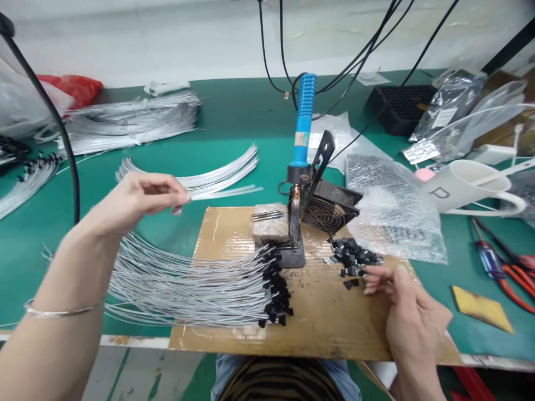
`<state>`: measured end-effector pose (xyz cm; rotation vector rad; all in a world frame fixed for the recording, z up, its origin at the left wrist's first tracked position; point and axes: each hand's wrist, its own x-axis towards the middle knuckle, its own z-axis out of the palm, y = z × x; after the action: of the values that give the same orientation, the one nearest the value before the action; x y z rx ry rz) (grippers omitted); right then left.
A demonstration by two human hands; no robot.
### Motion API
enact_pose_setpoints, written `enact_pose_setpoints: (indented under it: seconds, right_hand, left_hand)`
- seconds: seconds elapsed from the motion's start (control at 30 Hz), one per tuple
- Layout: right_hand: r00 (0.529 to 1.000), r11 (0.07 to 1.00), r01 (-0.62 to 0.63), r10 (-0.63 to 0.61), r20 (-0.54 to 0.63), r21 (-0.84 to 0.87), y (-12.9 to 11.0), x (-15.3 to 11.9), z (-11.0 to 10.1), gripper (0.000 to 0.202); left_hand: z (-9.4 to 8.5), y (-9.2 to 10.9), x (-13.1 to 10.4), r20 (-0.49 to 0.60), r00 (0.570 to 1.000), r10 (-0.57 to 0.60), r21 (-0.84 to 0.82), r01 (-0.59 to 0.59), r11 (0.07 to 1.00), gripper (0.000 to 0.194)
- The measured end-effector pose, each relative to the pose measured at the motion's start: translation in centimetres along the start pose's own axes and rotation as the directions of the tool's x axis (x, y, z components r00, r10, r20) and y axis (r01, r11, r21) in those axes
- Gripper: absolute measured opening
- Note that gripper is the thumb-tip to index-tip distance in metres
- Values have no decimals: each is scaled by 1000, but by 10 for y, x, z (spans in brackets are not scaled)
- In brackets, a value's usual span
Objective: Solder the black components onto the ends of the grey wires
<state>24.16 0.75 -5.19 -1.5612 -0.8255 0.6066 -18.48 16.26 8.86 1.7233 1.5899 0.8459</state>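
Note:
My left hand (146, 197) is raised on the left, thumb and forefinger pinched on a thin white wire (225, 193) that points right. Behind it lies a curved bundle of white wires (221, 172). Below it, many wires (188, 284) with small black connectors (276, 295) on their right ends lie across a cardboard sheet (326, 328). At the right, my right hand (412, 312) rests on the cardboard, fingertips closed at the edge of a pile of loose black connectors (355, 253). A small connector appears to be at its fingertips, partly hidden.
A blue-handled soldering iron (304, 122) stands tip-down in a holder, beside a pale block (271, 225) and a black fan (328, 211). Bubble wrap (393, 211), a white mug (463, 186), a screwdriver (489, 256) and a yellow sponge (480, 308) are at the right.

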Motion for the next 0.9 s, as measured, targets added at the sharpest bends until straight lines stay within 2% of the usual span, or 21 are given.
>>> enact_pose_setpoints:
  seconds: [0.07,0.17,0.23,0.33,0.37,0.47,0.57,0.7,0.9]
  right_hand:
    - [999,999,32,-33,40,28,-3,-8,2,39]
    - [961,993,21,-53,273,119,-15,-25,15,34]
    - [899,978,-35,-58,434,204,-27,-36,27,31]
    - [788,966,-160,1,615,203,-46,-43,46,29]
    - [770,957,-198,18,638,212,-51,-44,50,27]
    - [761,930,-281,66,645,236,-59,-43,56,29]
    - [765,922,-288,59,641,258,-58,-43,57,29]
    - [743,907,-332,82,664,260,-53,-46,58,29]
    - [719,881,-388,107,687,269,-47,-47,60,29]
  left_hand:
    - [-5,-2,-18,146,989,-26,-29,30,999,19]
    - [10,-9,-42,303,952,-40,-67,63,996,19]
    - [27,-12,-57,372,928,-36,-94,77,993,20]
    - [49,-13,-75,420,907,-29,-125,90,988,20]
    - [54,-13,-80,422,906,-30,-129,93,987,19]
    - [62,-10,-89,396,917,-53,-123,111,986,17]
    - [66,-6,-93,369,925,-94,-104,142,984,18]
    - [71,-2,-96,367,920,-139,-107,190,976,20]
    - [76,0,-102,373,920,-119,-96,166,982,22]
